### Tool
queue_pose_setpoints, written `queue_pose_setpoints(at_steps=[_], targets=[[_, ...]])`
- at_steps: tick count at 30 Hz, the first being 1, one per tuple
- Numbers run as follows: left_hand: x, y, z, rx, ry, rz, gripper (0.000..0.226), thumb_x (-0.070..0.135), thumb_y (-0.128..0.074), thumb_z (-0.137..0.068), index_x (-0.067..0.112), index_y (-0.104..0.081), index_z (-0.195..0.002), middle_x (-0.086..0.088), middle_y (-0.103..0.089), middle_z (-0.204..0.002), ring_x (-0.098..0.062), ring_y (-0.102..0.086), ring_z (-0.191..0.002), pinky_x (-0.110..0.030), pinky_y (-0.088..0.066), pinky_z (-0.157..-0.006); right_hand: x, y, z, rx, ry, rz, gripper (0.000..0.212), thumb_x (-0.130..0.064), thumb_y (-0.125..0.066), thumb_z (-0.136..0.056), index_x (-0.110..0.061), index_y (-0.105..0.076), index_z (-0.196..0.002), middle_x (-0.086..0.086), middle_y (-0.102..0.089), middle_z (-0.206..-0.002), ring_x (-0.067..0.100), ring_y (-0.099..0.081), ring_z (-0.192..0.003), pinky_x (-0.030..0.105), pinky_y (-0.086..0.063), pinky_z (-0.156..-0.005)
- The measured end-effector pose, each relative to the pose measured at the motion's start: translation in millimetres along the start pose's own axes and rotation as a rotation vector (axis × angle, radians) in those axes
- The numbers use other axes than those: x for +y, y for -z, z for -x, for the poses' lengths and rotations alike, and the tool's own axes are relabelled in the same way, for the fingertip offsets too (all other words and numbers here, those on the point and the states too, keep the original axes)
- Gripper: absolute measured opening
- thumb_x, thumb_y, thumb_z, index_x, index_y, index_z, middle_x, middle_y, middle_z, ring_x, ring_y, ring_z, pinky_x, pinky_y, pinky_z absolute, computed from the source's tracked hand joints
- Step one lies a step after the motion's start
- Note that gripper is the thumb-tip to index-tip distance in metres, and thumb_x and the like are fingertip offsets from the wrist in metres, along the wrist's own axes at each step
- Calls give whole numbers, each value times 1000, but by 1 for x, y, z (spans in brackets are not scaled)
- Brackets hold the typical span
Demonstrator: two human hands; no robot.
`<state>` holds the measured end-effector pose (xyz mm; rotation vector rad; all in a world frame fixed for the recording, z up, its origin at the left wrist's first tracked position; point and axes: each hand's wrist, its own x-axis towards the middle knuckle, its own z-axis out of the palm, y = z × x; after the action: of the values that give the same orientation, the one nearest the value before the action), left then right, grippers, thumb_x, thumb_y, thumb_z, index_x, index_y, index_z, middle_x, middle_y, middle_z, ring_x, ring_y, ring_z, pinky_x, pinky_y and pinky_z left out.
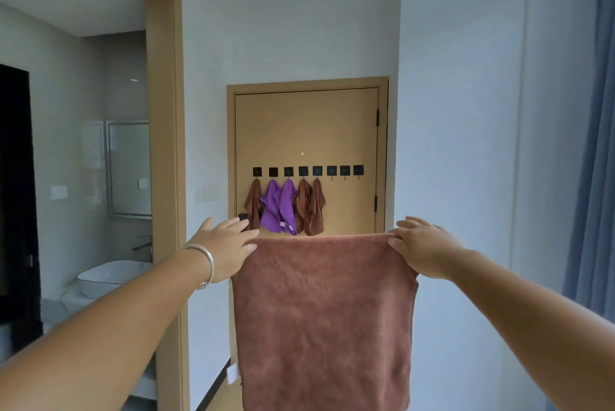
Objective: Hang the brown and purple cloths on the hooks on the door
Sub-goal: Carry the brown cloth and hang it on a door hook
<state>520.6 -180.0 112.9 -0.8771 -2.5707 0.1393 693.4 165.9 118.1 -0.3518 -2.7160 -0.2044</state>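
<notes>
Fingers [248, 246] of the left hand [221, 249] pinch one top corner of a brown cloth [324, 317] while the right hand [424, 249] grips the other, stretching the upper edge flat so the fabric hangs open at arm's length, probably to find a corner or loop for hanging. Both hands are closed on the cloth and touch nothing else. Ahead, well apart from the hands, a tan door [307, 124] carries a row of black hooks [344, 170]; five on the left already hold three small brown cloths and two purple cloths [278, 206]. Three hooks at the right end stand bare, likely the destination.
</notes>
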Motion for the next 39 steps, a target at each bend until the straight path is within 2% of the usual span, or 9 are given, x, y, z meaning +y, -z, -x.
queue_pose_setpoints(at_steps=[5,17,20,27,36,39], targets=[[1,-27,-54,-16,-4,-1,49,42,-15,-103,34,-21,-151,7,-12,-161,-10,-3,-147,-47,4,-118,18,-33,-48,-27,10,14,50,-51,-16,-101,-37,-48,-137,-8,-39,-148,13,-16,-145,39,-19,-116],[-31,-115,-229,6,-50,7,49,44,-15,-102,35,-20,-150,7,-11,-161,-10,-2,-147,-48,2,-118,44,-111,-201,-22,4,21,47,-49,-17,-101,-37,-52,-130,-11,-49,-127,13,-30,-135,35,-29,-110],[-48,-141,-284,21,-33,57,49,45,-16,-102,35,-20,-151,7,-11,-161,-8,0,-147,-46,3,-118,45,-126,-254,-33,-1,26,48,-47,-17,-102,-34,-49,-136,-9,-46,-137,14,-23,-142,38,-26,-113],[-78,-192,-395,33,-61,52,49,45,-16,-102,35,-20,-150,7,-13,-160,-11,-2,-147,-48,0,-118,51,-170,-357,-36,-30,11,48,-47,-17,-102,-33,-51,-133,-9,-49,-132,14,-28,-137,38,-30,-112],[-88,-265,-507,-2,-95,56,49,46,-16,-101,37,-20,-150,6,-14,-160,-11,-3,-147,-49,1,-118,84,-248,-465,-77,-71,15,51,-53,-16,-100,-35,-48,-136,-9,-45,-140,16,-24,-141,40,-28,-114],[-88,-289,-548,-19,-89,59,49,46,-16,-101,36,-20,-150,7,-14,-160,-10,-3,-147,-49,2,-118,99,-275,-508,-75,-58,23,51,-52,-16,-101,-36,-45,-139,-9,-42,-145,16,-18,-145,40,-23,-115]])
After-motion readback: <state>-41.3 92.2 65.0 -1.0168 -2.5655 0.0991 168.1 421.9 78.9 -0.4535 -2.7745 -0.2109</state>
